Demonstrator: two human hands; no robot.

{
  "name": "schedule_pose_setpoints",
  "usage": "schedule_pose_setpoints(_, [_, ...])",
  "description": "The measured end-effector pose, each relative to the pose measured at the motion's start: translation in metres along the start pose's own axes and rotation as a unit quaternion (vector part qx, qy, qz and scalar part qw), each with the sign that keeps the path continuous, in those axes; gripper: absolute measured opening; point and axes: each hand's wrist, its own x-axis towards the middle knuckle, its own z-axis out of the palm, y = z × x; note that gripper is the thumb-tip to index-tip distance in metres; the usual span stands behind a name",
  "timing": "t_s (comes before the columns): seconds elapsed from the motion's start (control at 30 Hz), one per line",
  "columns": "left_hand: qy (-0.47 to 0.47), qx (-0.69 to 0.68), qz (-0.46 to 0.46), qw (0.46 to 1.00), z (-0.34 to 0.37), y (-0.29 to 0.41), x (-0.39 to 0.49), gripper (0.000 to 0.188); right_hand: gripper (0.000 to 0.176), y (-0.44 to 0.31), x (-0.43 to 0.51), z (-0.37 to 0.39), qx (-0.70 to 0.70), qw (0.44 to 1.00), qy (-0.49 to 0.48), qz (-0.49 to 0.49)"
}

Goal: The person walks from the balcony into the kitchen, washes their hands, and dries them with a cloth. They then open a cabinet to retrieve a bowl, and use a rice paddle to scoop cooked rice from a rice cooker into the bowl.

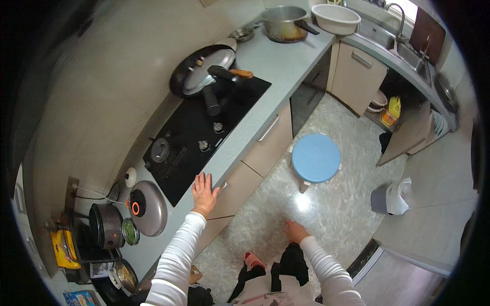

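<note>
My left hand (pixel 204 194) has its palm down and fingers apart at the front edge of the grey countertop (pixel 180 220), beside the near corner of the black glass gas hob (pixel 195 153). Nothing is in it. Lower right, my right hand (pixel 295 231) hangs over the floor in front of my leg; its fingers are partly curled and mostly hidden. On the far burner sits a black wok (pixel 182 72) with a pressure cooker lid (pixel 210 67) tilted in it. A wooden handle (pixel 242 73) sticks out beside the lid. The near burner (pixel 160 150) is bare.
Left on the counter are a large pan lid (pixel 152 208), a glass bowl of chopped greens (pixel 130 231) and a dark pot (pixel 106 225). A blue stool (pixel 316 158) stands on the floor. An open cabinet door (pixel 405 134) juts out near a lined bin (pixel 388 197).
</note>
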Motion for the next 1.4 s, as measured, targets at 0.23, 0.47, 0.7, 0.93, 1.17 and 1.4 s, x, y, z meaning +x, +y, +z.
schedule_pose_setpoints(0.23, [0.012, 0.056, 0.077, 0.995, 0.029, -0.013, 0.015, 0.076, 0.052, 0.058, 0.073, -0.035, 0.203, 0.972, -0.001, 0.122])
schedule_pose_setpoints(0.47, [0.03, 0.044, 0.095, 0.994, 0.029, -0.014, 0.015, 0.074, 0.053, 0.104, 0.168, -0.055, 0.202, 0.962, 0.11, 0.15])
schedule_pose_setpoints(0.7, [0.022, 0.041, 0.1, 0.994, 0.027, -0.014, 0.017, 0.075, 0.055, 0.139, 0.229, -0.085, 0.186, 0.964, 0.051, 0.183])
schedule_pose_setpoints(0.93, [0.006, 0.042, 0.09, 0.995, 0.025, -0.016, 0.017, 0.073, 0.062, 0.165, 0.277, -0.057, 0.095, 0.991, -0.023, 0.094])
schedule_pose_setpoints(1.17, [0.008, 0.031, 0.093, 0.995, 0.023, -0.015, 0.019, 0.075, 0.041, 0.21, 0.319, -0.059, -0.259, 0.962, 0.072, -0.04])
schedule_pose_setpoints(1.4, [-0.011, 0.016, 0.072, 0.997, 0.022, -0.014, 0.019, 0.077, 0.05, 0.155, 0.34, -0.109, 0.213, 0.899, 0.356, 0.143])
